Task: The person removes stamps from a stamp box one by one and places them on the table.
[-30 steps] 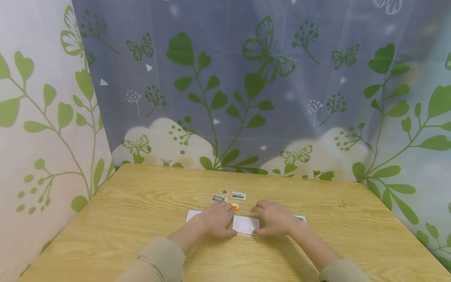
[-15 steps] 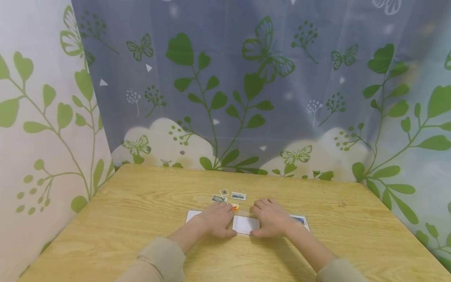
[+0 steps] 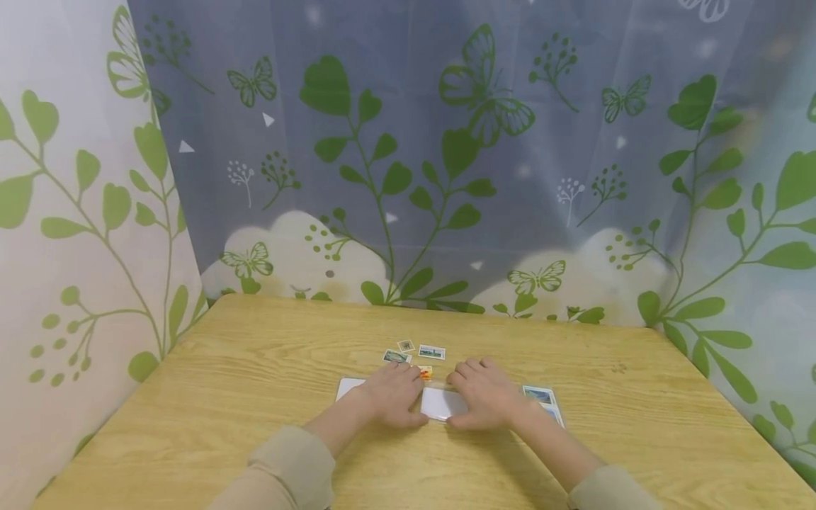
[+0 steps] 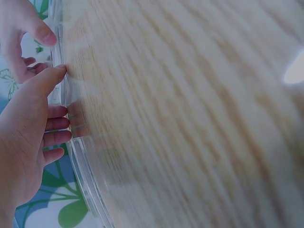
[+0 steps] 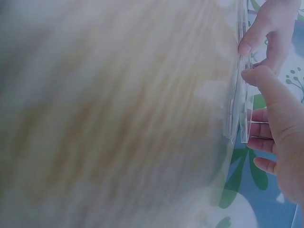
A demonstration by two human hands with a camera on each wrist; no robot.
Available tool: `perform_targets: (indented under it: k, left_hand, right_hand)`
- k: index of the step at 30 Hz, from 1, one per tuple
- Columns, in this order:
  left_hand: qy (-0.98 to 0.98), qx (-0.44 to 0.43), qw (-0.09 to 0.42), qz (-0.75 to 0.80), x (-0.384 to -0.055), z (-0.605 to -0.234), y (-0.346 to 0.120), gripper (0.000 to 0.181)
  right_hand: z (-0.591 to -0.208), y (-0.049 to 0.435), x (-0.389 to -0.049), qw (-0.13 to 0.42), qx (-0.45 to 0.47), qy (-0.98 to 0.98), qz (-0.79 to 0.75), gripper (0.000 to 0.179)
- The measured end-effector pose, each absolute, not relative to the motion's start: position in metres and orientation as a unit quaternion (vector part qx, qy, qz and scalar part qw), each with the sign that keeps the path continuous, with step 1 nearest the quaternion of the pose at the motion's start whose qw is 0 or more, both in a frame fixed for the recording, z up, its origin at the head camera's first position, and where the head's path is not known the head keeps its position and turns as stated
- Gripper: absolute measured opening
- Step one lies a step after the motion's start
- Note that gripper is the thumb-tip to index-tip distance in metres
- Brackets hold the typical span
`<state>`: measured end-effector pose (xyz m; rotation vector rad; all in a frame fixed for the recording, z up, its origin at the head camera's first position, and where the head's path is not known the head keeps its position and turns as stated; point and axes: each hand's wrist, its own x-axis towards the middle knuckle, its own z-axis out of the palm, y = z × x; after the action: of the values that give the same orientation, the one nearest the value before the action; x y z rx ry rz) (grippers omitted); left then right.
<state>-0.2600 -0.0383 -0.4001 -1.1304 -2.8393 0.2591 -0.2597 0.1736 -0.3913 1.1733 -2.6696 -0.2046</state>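
A flat, clear plastic case lies across the table, with its white surface [image 3: 441,404] showing between the hands. My left hand [image 3: 394,398] grips it by its long edges, thumb on the near side and fingers on the far side. Its clear edge [image 4: 88,180] runs past that hand in the left wrist view. My right hand [image 3: 486,398] spans the clear plastic [image 5: 245,128] in the same way. To its right, blue-and-green pictures like stamps [image 3: 540,399] show on a card. A white end [image 3: 348,387] sticks out left of my left hand. The palms hide much.
Several loose stamps lie beyond the hands: a small brown one [image 3: 405,346], a long one [image 3: 432,352], a green one [image 3: 397,356] and an orange-yellow one [image 3: 425,373]. The wooden table [image 3: 268,347] ends at a leaf-patterned curtain [image 3: 408,177].
My right hand has slid a little to the left, toward my left hand, over the white surface. More of the stamp pictures shows on the right. My left hand has stayed in place.
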Motion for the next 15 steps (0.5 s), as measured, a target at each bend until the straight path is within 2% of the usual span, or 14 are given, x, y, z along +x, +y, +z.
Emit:
perform_targets:
  k: [8,15]
  left_hand:
    - [-0.929,-0.363,0.033,0.058,-0.2585,-0.397,-0.0404,0.055]
    - [-0.922,-0.381,0.053,0.049,-0.2594,-0.3965,-0.0385,0.065]
  right_hand:
    - [-0.3922,0.1736,-0.2615,0.104,0.406,-0.906,-0.061,0.057]
    - [-0.3933,0.1735,-0.2607,0.092,0.416,-0.904,-0.039,0.055]
